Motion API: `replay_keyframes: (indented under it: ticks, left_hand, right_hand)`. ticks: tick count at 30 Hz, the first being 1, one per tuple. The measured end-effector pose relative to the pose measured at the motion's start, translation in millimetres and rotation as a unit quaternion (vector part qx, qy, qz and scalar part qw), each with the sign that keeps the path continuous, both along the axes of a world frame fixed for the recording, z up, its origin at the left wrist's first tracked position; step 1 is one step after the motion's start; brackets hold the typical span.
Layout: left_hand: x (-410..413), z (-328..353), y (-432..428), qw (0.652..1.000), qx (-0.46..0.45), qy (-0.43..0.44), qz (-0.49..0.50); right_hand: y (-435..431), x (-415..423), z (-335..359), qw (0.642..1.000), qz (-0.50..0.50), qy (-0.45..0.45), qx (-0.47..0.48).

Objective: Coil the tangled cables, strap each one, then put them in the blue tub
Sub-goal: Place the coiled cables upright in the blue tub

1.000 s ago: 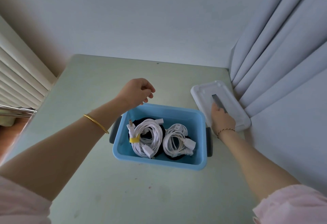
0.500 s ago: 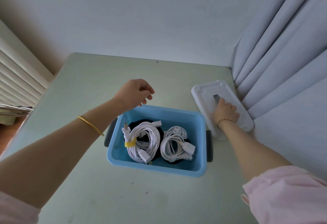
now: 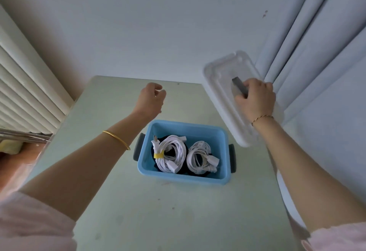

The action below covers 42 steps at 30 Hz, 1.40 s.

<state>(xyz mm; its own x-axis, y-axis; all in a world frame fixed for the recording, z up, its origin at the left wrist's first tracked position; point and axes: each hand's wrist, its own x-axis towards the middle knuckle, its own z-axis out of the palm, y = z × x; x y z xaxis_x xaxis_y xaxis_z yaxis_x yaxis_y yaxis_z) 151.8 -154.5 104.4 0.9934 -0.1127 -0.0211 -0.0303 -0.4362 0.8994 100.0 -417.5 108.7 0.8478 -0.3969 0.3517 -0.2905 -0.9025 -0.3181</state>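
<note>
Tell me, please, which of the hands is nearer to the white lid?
Right. The right hand grips the grey handle of the white lid; the left hand hovers apart from it, beyond the blue tub.

A rectangular blue plastic tub [image 3: 184, 179] with dark grey side handles is set upright on the pale green table [image 3: 178, 221]. Two coiled white power cables are laid side by side inside it. The left coil [image 3: 181, 149] is bound by a yellow strap [image 3: 159, 155], and the right coil [image 3: 189, 158] is placed just beside it.

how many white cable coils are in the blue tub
2. The strapped coil lies in the tub on the left, the other coil on the right. Dark stuff beneath may hide more.
</note>
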Motion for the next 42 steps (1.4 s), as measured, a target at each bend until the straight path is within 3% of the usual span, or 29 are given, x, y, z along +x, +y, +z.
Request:
replay_keyframes:
  ticks: [4, 10, 14, 17, 27, 30, 32, 35, 37, 38, 40, 41, 42]
  left_hand:
    - [-10, 8, 30, 0.997, -0.051, 0.003, 0.065]
    - [-33, -7, 69, 0.997, 0.041, 0.056, 0.033]
    - [-47, -23, 70, 0.992, 0.083, 0.091, -0.012]
    - [-58, -36, 67, 0.977, 0.169, 0.112, -0.066]
    - [-55, -51, 58, 0.932, 0.298, 0.188, -0.09]
    - [-57, -52, 62, 0.934, 0.243, 0.251, -0.073]
    - [-56, -55, 61, 0.928, 0.243, 0.272, -0.077]
    - [-55, -59, 59, 0.935, 0.205, 0.282, -0.062]
    - [-55, -59, 60, 0.939, 0.179, 0.285, -0.066]
    - [-54, -59, 61, 0.94, 0.173, 0.284, -0.073]
    - [-53, -60, 62, 0.943, 0.181, 0.271, -0.076]
    - [-52, -60, 61, 0.945, 0.191, 0.257, -0.072]
    - [-51, -60, 60, 0.946, 0.202, 0.243, -0.065]
  right_hand:
    - [69, -41, 14, 0.978, 0.209, 0.017, 0.002]
    - [109, -70, -22, 0.942, 0.326, 0.023, -0.073]
    - [119, -75, -47, 0.941, 0.315, 0.043, -0.118]
    - [124, -73, -62, 0.943, 0.297, 0.079, -0.125]
    - [113, -72, -89, 0.952, 0.289, 0.099, 0.012]
    - [109, -78, -98, 0.963, 0.243, 0.081, 0.089]
    - [105, -79, -100, 0.98, 0.173, 0.054, 0.087]
    - [98, -82, -103, 0.999, 0.021, -0.009, 0.027]
    - [89, -90, -102, 0.992, -0.113, -0.01, 0.062]
    - [84, -95, -103, 0.975, -0.174, 0.023, 0.136]
    - [75, -100, -101, 0.891, -0.251, 0.089, 0.367]
    - [71, -100, -102, 0.838, -0.251, 0.096, 0.475]
    - [68, -100, -104, 0.822, -0.235, 0.094, 0.51]
